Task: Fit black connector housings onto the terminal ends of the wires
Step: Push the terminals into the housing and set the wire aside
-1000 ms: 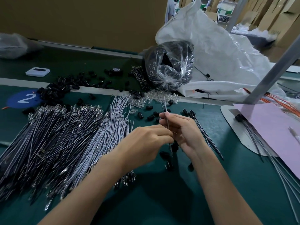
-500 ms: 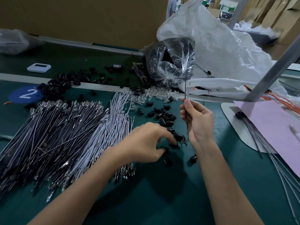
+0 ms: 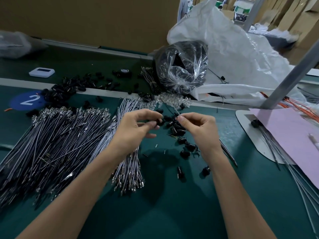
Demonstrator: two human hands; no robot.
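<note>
Wire (image 3: 175,111) is slanting diagonally, pointing up-left; right hand (image 3: 198,128) is pinching it, left hand (image 3: 138,126) is pinching a black connector housing (image 3: 158,121).

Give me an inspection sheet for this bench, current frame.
Surface: green mat, littered with loose parts.
Job's things: wire pile at left; black housings scattered between the hands.
Clutter: clear bag, white sack, pink sheet.
Grippers: left hand pinches one housing; right hand pinches a wire near its end.
Cables: orange leads at far right.
Surroundings: cardboard wall, metal post.
</note>
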